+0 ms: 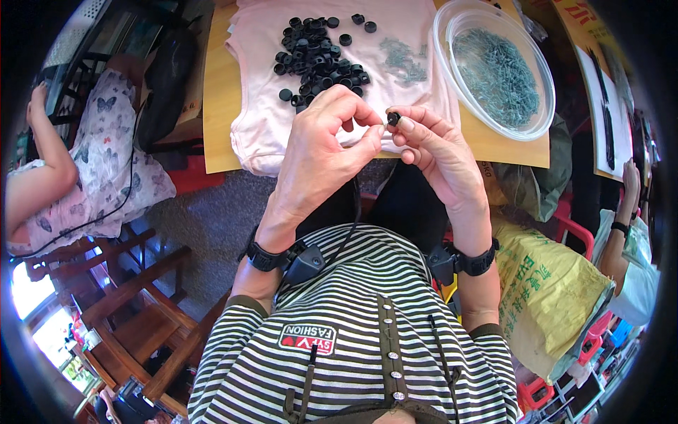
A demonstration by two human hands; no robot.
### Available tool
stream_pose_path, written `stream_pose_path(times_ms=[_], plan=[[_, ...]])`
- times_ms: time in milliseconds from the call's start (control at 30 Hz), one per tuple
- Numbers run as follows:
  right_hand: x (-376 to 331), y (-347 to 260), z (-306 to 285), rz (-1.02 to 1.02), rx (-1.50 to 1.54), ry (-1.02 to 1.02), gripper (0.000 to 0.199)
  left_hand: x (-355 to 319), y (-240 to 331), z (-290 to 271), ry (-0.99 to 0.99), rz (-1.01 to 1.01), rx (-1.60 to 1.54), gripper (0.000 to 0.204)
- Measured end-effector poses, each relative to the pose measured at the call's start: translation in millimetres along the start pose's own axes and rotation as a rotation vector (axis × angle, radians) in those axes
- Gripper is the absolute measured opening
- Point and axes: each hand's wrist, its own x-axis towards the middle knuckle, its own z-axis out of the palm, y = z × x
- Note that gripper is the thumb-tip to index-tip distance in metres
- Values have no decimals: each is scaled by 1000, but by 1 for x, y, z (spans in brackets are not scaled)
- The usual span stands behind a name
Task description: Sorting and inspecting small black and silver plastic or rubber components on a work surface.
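Observation:
Between the thumb and fingers of my right hand point(439, 145) is a small black plastic cap point(393, 119). My left hand point(326, 138) is closed in a pinch, its thumb and forefinger tips close against the cap. Whatever that pinch holds is too small to make out. Both hands are raised over the near edge of a pink garment point(258, 134) spread on the table. Beyond the left hand lies a heap of similar black caps point(318, 56). To its right rests a small scatter of thin, silvery, screw-like pieces point(404, 62).
A round clear plastic tub point(537, 116) full of the same thin metal pieces stands on the wooden table point(219, 141) at right. Wooden chairs point(152, 332) are at lower left. A yellow woven sack point(547, 290) sits at right. People are seated on both sides.

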Motion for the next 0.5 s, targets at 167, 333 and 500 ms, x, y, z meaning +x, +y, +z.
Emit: stream_pose_path(times_ms=[167,333,500], plan=[[1,0,7,5,-46,30,25,1,-4,-5,-11,74,102,8],[-4,-1,16,-31,-425,77,24,-3,7,-6,12,239,456,10],[-8,1,16,-63,-431,80,24,-4,-5,2,11,279,343,12]])
